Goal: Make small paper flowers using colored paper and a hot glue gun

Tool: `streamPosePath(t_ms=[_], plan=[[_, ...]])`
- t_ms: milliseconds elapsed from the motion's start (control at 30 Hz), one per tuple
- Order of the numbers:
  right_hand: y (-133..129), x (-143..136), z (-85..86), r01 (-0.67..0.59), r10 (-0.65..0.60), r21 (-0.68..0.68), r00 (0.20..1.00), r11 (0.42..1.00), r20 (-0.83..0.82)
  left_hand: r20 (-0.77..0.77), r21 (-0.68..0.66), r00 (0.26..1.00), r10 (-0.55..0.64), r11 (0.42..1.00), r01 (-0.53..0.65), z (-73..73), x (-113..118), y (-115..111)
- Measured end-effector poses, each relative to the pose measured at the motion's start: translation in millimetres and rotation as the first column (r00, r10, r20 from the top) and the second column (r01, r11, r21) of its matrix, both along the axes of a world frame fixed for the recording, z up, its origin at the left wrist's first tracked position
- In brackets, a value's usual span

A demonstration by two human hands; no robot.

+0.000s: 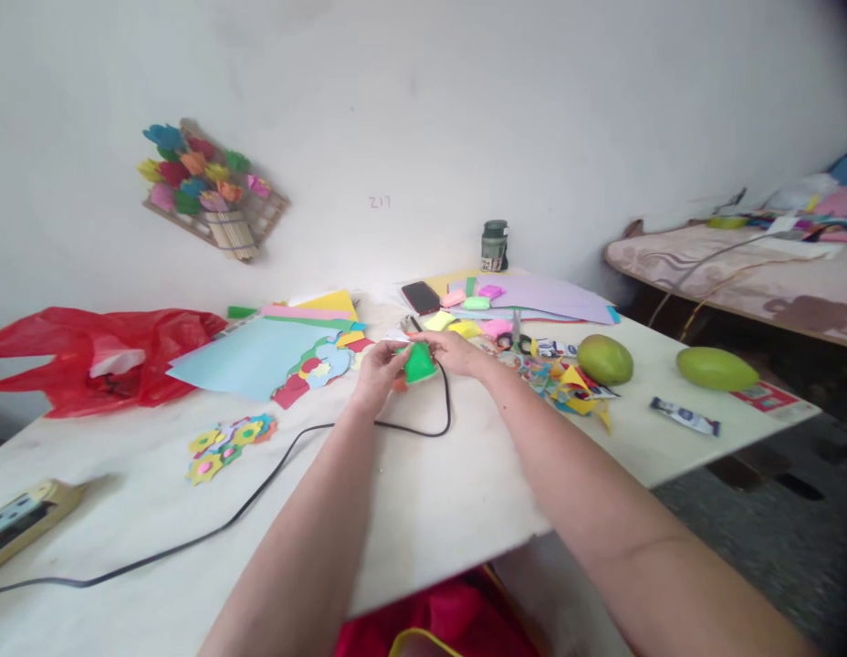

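Observation:
Over the middle of the table, a small bright green packet [419, 363] is held between both hands. My left hand [381, 372] pinches its left side, fingers closed. At its upper right edge, the fingers of my right hand [454, 352] are closed on it too. It resembles the small coloured packets behind, such as a light green packet [476, 303] and a pink packet [454, 298]. A bit of orange shows just under the left fingertips. Left of the hands are cut paper shapes [320, 365], and nearer lie layered paper flowers [230, 443].
A black cable [279, 470] crosses the table beneath my hands. Scissors [517, 336], paper scraps [560, 383], two green fruits [604, 359] and a tube [684, 417] lie right. Coloured sheets [242, 351] and a red plastic bag [142, 351] lie left. A phone [421, 297] and bottle [494, 246] are behind.

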State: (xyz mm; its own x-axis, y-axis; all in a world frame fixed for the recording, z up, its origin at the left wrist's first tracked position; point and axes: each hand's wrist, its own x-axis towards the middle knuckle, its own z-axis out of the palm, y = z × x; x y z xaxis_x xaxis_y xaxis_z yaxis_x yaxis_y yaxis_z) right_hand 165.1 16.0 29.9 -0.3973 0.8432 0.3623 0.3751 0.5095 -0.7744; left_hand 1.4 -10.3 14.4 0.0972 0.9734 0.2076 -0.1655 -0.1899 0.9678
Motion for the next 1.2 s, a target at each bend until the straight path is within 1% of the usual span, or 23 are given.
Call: streamPosePath(t_ms=[100, 133, 233, 367, 433, 500, 567, 667, 800, 900, 1000, 1100, 1200], plan=[[-1, 2, 2.7, -0.058, 0.034, -0.179, 0.99, 0.982, -0.134, -0.084, 0.05, 0.996, 0.025, 0.999, -0.021, -1.9, 0, 3], [-1, 3, 3.7, -0.081, 0.039, -0.22, 0.981, 0.972, -0.19, -0.1, 0.067, 0.995, 0.029, 0.998, -0.022, -2.5, 0, 4], [-3, 3, 4.9, -0.1, 0.012, -0.276, 0.952, 0.956, -0.305, -0.129, 0.101, 0.991, 0.02, 0.995, -0.007, -4.2, 1, 6], [-2, 2, 2.2, -0.039, -0.098, -0.36, 0.93, 0.932, -0.353, -0.182, 0.14, 0.983, 0.018, 0.99, 0.008, -6.7, 4, 8], [-2, 1, 1.1, -0.024, -0.127, -0.378, 0.92, 0.926, -0.37, -0.167, 0.164, 0.986, 0.014, 0.986, 0.014, -7.6, 7, 8], [-2, 1, 1.3, 0.005, -0.151, -0.376, 0.922, 0.926, -0.358, -0.124, 0.168, 0.992, 0.003, 0.986, 0.018, -7.8, 9, 7], [-3, 0, 2.4, 0.061, -0.188, -0.362, 0.926, 0.93, -0.327, -0.096, 0.131, 0.995, -0.01, 0.991, 0.022, -7.5, 10, 6], [-4, -5, 3.9, 0.137, -0.237, -0.313, 0.921, 0.94, -0.308, -0.122, 0.046, 0.99, -0.064, 0.996, 0.07, -6.7, 9, 2], [-3, -11, 1.9, 0.181, -0.249, -0.225, 0.911, 0.957, -0.328, -0.157, 0.032, 0.979, -0.128, 0.99, 0.135, -6.4, 6, 0], [1, -12, -2.4, 0.168, -0.219, -0.175, 0.917, 0.97, -0.332, -0.126, 0.015, 0.981, -0.147, 0.989, 0.15, -5.1, 5, -1], [3, -11, -5.4, 0.109, -0.166, -0.185, 0.929, 0.977, -0.329, -0.117, 0.007, 0.974, -0.192, 0.981, 0.194, -2.1, 3, -3], [3, -10, -4.8, 0.076, -0.131, -0.188, 0.943, 0.979, -0.305, -0.191, 0.008, 0.965, -0.177, 0.983, 0.182, 0.2, 1, -4], [1, -10, -2.2, 0.111, -0.142, -0.141, 0.961, 0.984, -0.239, -0.303, 0.014, 0.944, -0.133, 0.989, 0.144, -0.4, 0, -4]])
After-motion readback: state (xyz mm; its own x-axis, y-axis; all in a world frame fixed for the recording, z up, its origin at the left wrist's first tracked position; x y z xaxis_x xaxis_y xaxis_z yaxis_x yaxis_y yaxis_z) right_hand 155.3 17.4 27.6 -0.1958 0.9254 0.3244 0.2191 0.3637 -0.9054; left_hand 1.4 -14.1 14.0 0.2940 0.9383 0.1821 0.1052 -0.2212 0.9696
